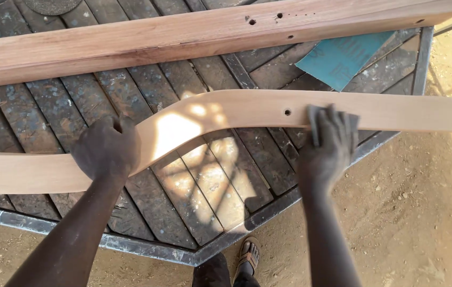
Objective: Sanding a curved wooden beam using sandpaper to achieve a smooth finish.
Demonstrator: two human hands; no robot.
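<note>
An outdoor woodworking yard: a slatted wooden bench (pixel 130 90) (metal-edged) stands on sandy ground (pixel 417 212), with a timber beam (pixel 183 37) and sandpaper sheet (pixel 337 58) at the top.

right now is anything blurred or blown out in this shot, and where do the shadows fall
Head view: the right hand is motion-blurred; the left hand is sharper. Sun patches glare on the curved wooden piece and the slatted table. Shadow darkens the sand at lower right.

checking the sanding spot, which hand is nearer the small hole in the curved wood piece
Right. The right hand presses a sanding pad just beside the small hole; the left hand grips the curved wood piece far along at its bend.
</note>
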